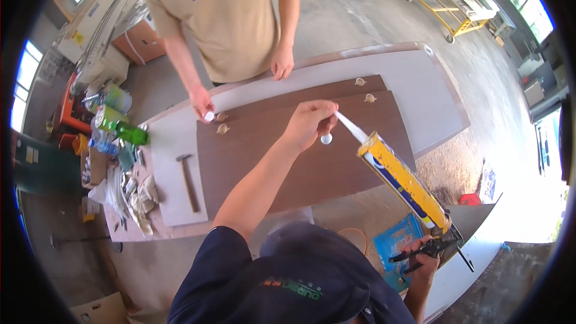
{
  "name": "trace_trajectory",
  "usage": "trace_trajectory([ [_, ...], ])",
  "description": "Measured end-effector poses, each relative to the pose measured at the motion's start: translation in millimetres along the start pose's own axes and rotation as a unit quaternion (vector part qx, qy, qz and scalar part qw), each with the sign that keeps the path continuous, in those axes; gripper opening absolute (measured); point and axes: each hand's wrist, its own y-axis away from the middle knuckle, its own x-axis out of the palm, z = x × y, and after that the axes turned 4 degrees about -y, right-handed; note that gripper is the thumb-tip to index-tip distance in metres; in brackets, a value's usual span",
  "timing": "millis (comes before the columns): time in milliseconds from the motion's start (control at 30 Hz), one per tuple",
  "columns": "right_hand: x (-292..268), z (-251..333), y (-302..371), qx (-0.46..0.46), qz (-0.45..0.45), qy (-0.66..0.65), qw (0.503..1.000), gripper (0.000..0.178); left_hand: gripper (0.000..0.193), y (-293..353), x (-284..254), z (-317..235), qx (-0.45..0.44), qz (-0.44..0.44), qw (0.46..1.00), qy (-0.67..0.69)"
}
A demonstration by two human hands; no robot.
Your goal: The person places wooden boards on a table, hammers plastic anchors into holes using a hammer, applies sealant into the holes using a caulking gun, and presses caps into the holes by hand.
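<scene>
My right hand [423, 258] is wrapped around the black handle of a yellow caulking gun [408, 186]. A tube sits in the gun, and its white nozzle [351, 126] points up and left. At the nozzle's tip is my left hand [309, 125], its fingers closed. A small white round piece [326, 138] shows just under those fingers and seems pinched by them. Below lies a brown panel [264, 165], overlapping a second brown panel [312, 93]. Beige round pieces with tabs rest near the panels' ends, two at the left [222, 128] and two at the right [370, 98].
Across the table, a co-worker's hand [203, 105] holds a white disc [209, 116]. A hammer [188, 183] lies on a pale board [165, 189]. Bottles [132, 134], rags [143, 201] and clutter fill the table's left end. A yellow cart [444, 9] stands far right.
</scene>
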Motion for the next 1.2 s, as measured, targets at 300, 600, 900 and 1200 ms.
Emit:
trace_trajectory([
  [300, 6.0, 9.7, -7.5, -0.010, -0.060, 0.073, 0.995, 0.043, 0.019, -71.1, -19.7, 14.5, -0.100, 0.004, 0.993, -0.057],
  [600, -7.9, 37.5, -52.4, 0.001, -0.131, 0.095, 0.987, 0.048, 0.028, -63.6, 15.4, 44.5, -0.145, -0.007, 0.927, -0.346],
  [900, -10.8, 61.8, -93.2, -0.052, -0.035, 0.203, 0.977, 0.042, 0.061, -50.0, 100.7, 89.9, 0.302, 0.259, 0.684, -0.611],
  [1200, -1.6, 71.6, -89.8, 0.013, 0.030, 0.375, 0.926, 0.040, 0.043, -123.7, 157.7, 106.0, 0.227, 0.480, 0.625, -0.573],
])
